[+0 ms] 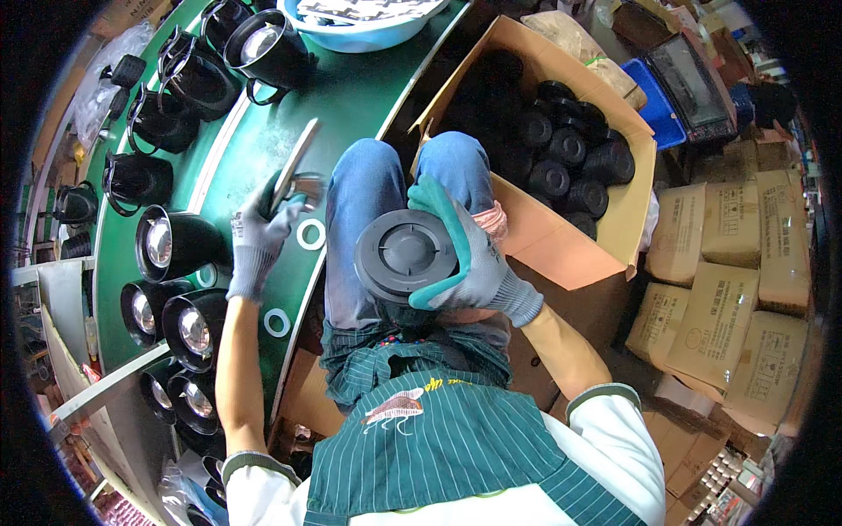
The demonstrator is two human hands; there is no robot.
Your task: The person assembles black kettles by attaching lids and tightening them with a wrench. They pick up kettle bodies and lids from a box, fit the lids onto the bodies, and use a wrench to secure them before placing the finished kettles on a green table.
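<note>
The right hand (478, 263), gloved, grips a round grey plastic base (405, 254) by its rim over the lap; it looks light, stiff, best held at the edge. The left hand (259, 241) closes on a metal tool (294, 175) at the green surface's (351, 96) near edge, beside white rings (310, 234).

Gloved hands: 2, left hand (254, 241) and right hand (469, 254).
Round grey base held on the lap: 1 (405, 254).
White rings on the green table: 3 visible (310, 234), (277, 323), (207, 276).
Black kettle bodies on the green table (351, 96): at least 12; exact count cannot be told.
Open cardboard box of black bases: 1 (561, 245).
Light blue basin: 1 (360, 35).
Stacked sealed cartons: at least 6 (715, 324).
</note>
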